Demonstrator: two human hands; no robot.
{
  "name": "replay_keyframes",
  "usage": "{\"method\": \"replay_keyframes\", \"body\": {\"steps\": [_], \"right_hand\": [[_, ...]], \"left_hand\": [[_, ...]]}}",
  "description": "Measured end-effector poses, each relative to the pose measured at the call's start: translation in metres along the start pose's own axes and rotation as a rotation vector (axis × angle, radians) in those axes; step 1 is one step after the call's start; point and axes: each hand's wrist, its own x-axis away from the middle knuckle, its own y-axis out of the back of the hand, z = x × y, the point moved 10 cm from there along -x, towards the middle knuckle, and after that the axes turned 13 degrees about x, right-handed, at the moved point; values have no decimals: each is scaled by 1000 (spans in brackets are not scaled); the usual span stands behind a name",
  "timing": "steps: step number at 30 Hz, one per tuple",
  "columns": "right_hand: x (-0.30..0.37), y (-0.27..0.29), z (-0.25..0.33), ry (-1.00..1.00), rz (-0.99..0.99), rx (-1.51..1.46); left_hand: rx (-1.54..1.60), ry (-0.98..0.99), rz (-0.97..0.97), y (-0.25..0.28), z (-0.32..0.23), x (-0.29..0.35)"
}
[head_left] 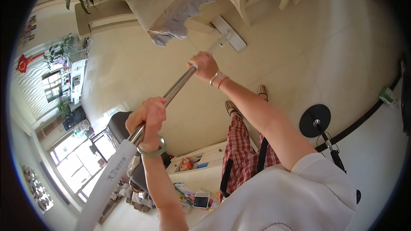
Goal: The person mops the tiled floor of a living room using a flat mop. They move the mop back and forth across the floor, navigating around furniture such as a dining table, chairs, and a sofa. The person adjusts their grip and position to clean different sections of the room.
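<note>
Both closed round pole (181, 82): left hand (147, 117) near-left, right hand (205, 66) nearer mop head (234, 38), far-right along its axis.

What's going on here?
A person is holding a long flat-headed mop with both bare hands. The left hand grips the metal pole nearer the body; the right hand grips it farther along. At the far end, the white rectangular head rests on the pale floor, near a cloth-covered table.
</note>
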Motion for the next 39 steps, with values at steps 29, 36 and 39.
{"method": "replay_keyframes", "body": {"steps": [29, 36, 39], "right_hand": [[32, -80, -2, 120, 396, 233], [102, -95, 65, 140, 401, 194], [146, -109, 95, 170, 474, 188]], "left_hand": [[0, -38, -206, 32, 57, 104], [106, 94, -255, 85, 28, 169], [38, 226, -376, 104, 19, 216]]}}
